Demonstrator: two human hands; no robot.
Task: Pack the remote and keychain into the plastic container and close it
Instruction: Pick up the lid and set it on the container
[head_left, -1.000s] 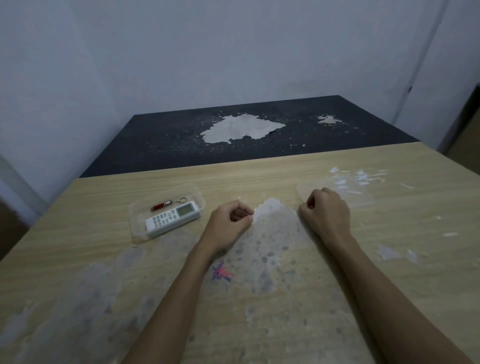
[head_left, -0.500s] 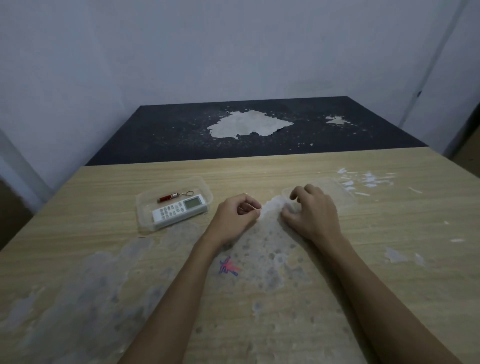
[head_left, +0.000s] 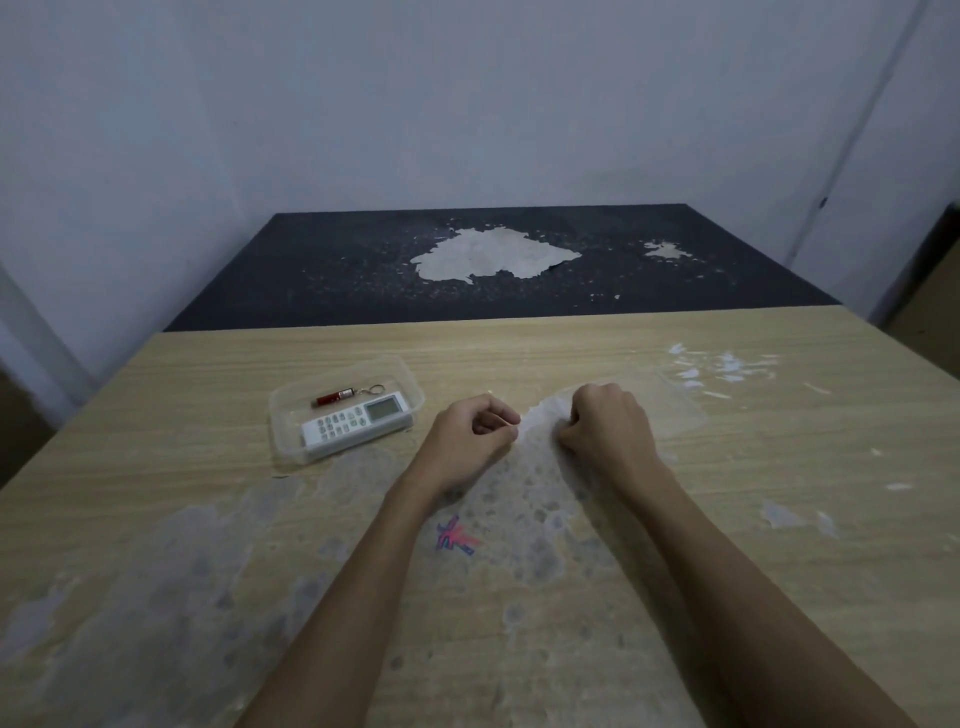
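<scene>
A clear plastic container (head_left: 278, 415) stands open on the wooden table, left of my hands. In it lie a white remote (head_left: 358, 422) and, behind that, a red keychain (head_left: 335, 398) with a small ring. The container's clear lid (head_left: 675, 410) lies flat on the table to the right. My right hand (head_left: 608, 428) rests on the lid's left end with the fingers curled over its edge. My left hand (head_left: 467, 436) sits as a loose fist on the table between container and lid, with nothing in it.
The wooden table (head_left: 779, 519) has worn pale patches and a pink-blue scribble (head_left: 457, 538) near my left wrist. Behind it stands a dark table (head_left: 337, 280) with peeled spots, against a pale wall. The table's right edge falls away at the far right.
My right hand has moved left toward my left hand and its fingers have curled onto the lid's left end. The left hand has stayed in place.
</scene>
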